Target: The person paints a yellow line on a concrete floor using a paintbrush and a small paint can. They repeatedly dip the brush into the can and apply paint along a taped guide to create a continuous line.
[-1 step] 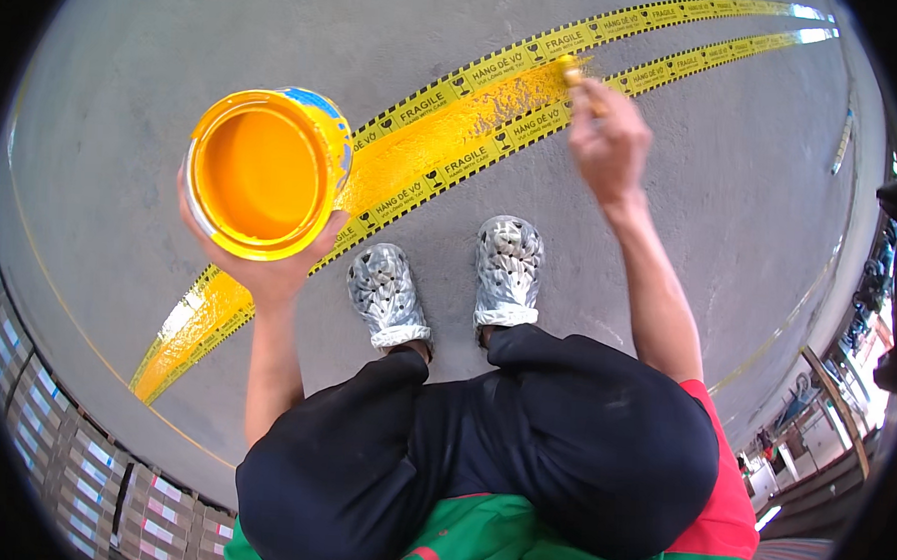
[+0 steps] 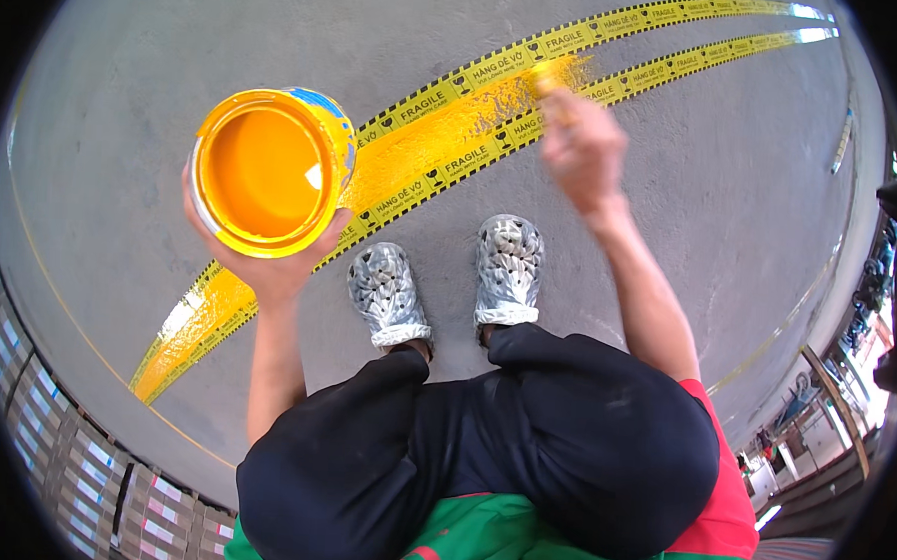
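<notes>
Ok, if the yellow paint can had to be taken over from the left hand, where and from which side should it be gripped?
Grip the paint can around its side wall just below the rim, coming from the side away from the left hand, which cups its base from below. The can is open, tilted toward the camera and holds liquid yellow paint, so reaching over the mouth looks unwise; keep it level as the fingers close.

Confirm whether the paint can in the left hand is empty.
No, the paint can cupped in the left hand holds yellow paint nearly to its rim.
</notes>
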